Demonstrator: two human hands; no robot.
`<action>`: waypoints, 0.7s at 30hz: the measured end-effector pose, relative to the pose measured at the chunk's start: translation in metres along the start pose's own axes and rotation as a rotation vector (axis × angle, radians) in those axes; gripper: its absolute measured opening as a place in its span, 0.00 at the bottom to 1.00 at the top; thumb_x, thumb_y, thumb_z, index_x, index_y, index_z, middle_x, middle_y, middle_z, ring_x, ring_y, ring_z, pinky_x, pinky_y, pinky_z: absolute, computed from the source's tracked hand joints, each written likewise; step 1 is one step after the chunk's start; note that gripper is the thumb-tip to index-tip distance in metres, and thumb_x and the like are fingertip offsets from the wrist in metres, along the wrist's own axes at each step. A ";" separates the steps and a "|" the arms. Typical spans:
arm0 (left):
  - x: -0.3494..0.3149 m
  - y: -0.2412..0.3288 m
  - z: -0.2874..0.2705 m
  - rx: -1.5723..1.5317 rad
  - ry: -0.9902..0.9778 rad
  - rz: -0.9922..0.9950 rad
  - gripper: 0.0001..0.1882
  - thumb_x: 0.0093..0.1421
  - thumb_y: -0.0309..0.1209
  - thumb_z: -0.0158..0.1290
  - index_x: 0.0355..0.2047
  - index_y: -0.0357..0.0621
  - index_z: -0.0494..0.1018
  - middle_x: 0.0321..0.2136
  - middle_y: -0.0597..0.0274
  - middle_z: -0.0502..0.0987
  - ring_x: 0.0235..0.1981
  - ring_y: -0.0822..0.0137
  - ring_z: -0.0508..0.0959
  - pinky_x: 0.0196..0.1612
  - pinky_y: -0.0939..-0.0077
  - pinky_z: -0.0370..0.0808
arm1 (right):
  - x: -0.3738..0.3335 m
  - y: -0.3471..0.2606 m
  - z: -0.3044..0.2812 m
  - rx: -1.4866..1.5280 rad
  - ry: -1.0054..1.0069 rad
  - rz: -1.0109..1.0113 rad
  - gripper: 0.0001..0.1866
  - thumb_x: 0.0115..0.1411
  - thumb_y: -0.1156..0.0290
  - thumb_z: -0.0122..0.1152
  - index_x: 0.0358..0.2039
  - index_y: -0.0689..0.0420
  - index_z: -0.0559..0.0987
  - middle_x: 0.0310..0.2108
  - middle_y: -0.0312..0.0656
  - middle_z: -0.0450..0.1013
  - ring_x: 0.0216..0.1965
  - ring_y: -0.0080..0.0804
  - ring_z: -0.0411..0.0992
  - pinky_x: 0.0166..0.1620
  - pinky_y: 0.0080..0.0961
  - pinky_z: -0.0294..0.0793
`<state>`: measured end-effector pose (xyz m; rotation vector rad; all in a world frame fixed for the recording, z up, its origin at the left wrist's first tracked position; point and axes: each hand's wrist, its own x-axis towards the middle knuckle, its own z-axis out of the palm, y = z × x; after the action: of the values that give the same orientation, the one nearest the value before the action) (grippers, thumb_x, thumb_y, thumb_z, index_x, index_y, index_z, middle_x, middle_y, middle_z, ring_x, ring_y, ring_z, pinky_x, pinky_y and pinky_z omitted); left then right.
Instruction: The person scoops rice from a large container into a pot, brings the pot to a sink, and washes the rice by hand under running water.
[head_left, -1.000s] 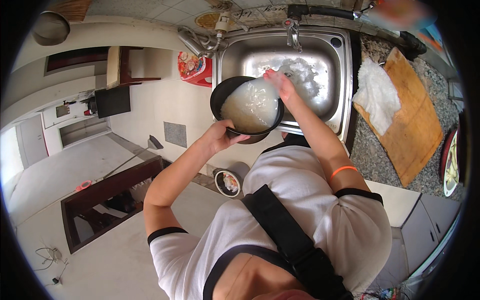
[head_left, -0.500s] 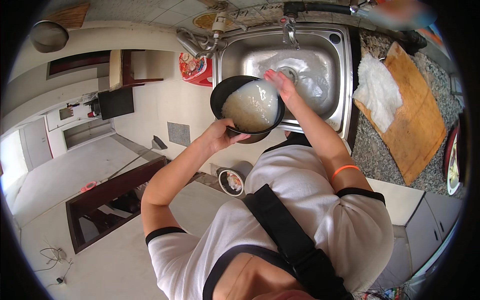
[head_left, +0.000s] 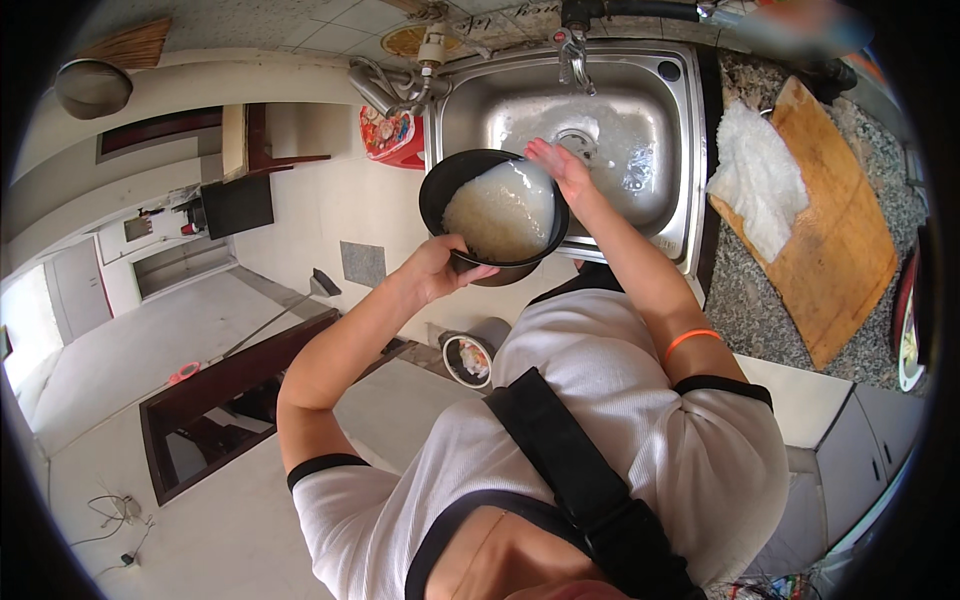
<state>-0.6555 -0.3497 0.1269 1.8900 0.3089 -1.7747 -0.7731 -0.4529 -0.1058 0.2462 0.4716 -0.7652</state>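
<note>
A dark round pot (head_left: 434,195) hangs over the left front edge of the steel sink (head_left: 640,135), tilted toward the basin. Wet white rice (head_left: 482,214) lies in its left part, with cloudy whitish water (head_left: 530,188) pooled along the right side. My left hand (head_left: 445,268) is closed on the near left rim, thumb inside and fingers underneath. At the pot's far right rim, my right hand (head_left: 566,172) is held flat with its fingers stretched out, by the lip where the water lies. Whether its palm touches the rim I cannot tell.
Above the sink is a tap (head_left: 573,62). A wooden cutting board (head_left: 845,250) with a white cloth (head_left: 755,180) lies on the granite counter at right. A red patterned container (head_left: 390,135) stands left of the sink, a small bin (head_left: 468,360) below the pot.
Less whitish water covers the sink bottom, and the drain area shows more plainly. In the pot, more rice shows above the water. Both hands have barely moved.
</note>
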 end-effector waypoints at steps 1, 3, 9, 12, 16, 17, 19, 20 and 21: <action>0.000 0.000 0.000 0.000 0.001 0.003 0.18 0.47 0.21 0.40 0.40 0.25 0.58 0.37 0.40 0.65 0.35 0.46 0.71 0.33 0.73 0.77 | -0.001 0.000 0.001 -0.003 0.001 0.003 0.21 0.59 0.64 0.30 0.47 0.66 0.62 0.46 0.47 0.63 0.49 0.37 0.60 0.54 0.29 0.54; 0.000 0.000 0.000 0.001 -0.002 0.002 0.18 0.47 0.21 0.40 0.40 0.25 0.58 0.37 0.40 0.65 0.36 0.46 0.71 0.33 0.73 0.77 | -0.002 -0.001 0.000 -0.052 -0.017 -0.012 0.21 0.59 0.64 0.30 0.47 0.66 0.62 0.47 0.47 0.62 0.50 0.36 0.60 0.55 0.28 0.53; -0.002 0.002 0.003 0.002 0.002 -0.007 0.19 0.47 0.21 0.40 0.41 0.25 0.57 0.38 0.40 0.64 0.36 0.46 0.70 0.34 0.72 0.77 | 0.000 0.000 -0.003 -0.114 -0.016 -0.031 0.22 0.60 0.63 0.28 0.46 0.66 0.63 0.46 0.46 0.63 0.48 0.35 0.62 0.55 0.26 0.52; -0.001 0.003 0.003 0.003 0.007 -0.015 0.19 0.47 0.21 0.40 0.42 0.26 0.57 0.38 0.40 0.64 0.37 0.46 0.70 0.34 0.72 0.77 | 0.009 0.001 -0.012 -0.064 -0.026 -0.015 0.23 0.60 0.62 0.27 0.46 0.66 0.64 0.46 0.46 0.64 0.47 0.35 0.63 0.55 0.25 0.52; -0.002 0.005 0.005 -0.006 0.003 -0.041 0.20 0.48 0.22 0.40 0.42 0.25 0.56 0.39 0.39 0.64 0.38 0.47 0.70 0.35 0.72 0.77 | 0.011 0.002 -0.014 -0.016 -0.027 0.001 0.24 0.60 0.61 0.26 0.46 0.65 0.64 0.46 0.46 0.64 0.47 0.34 0.63 0.55 0.25 0.53; -0.001 0.005 0.004 -0.009 -0.003 -0.054 0.20 0.48 0.22 0.40 0.42 0.25 0.56 0.39 0.39 0.64 0.38 0.47 0.70 0.35 0.72 0.77 | 0.010 0.001 -0.012 -0.016 -0.014 0.004 0.24 0.60 0.60 0.25 0.46 0.65 0.64 0.46 0.45 0.64 0.47 0.34 0.63 0.55 0.25 0.53; -0.001 0.005 0.005 0.000 0.003 -0.049 0.20 0.48 0.23 0.39 0.43 0.25 0.56 0.39 0.39 0.63 0.38 0.47 0.70 0.35 0.72 0.76 | 0.007 0.002 -0.008 -0.015 0.013 0.011 0.25 0.60 0.59 0.25 0.46 0.65 0.64 0.46 0.45 0.63 0.47 0.33 0.63 0.55 0.25 0.53; -0.002 0.005 0.006 0.006 0.006 -0.046 0.20 0.48 0.23 0.39 0.43 0.25 0.55 0.40 0.39 0.63 0.38 0.47 0.70 0.35 0.72 0.76 | 0.006 0.002 -0.007 -0.026 0.010 0.009 0.25 0.60 0.58 0.25 0.46 0.65 0.64 0.47 0.45 0.63 0.48 0.33 0.63 0.55 0.25 0.53; -0.002 0.006 0.006 0.003 0.009 -0.052 0.21 0.48 0.23 0.39 0.43 0.25 0.55 0.40 0.39 0.63 0.39 0.47 0.70 0.36 0.72 0.76 | 0.005 0.002 -0.007 -0.037 0.007 0.007 0.25 0.60 0.58 0.25 0.46 0.65 0.64 0.47 0.45 0.63 0.48 0.33 0.63 0.55 0.25 0.53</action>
<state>-0.6579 -0.3575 0.1301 1.9086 0.3619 -1.8025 -0.7704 -0.4519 -0.1145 0.2162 0.4913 -0.7484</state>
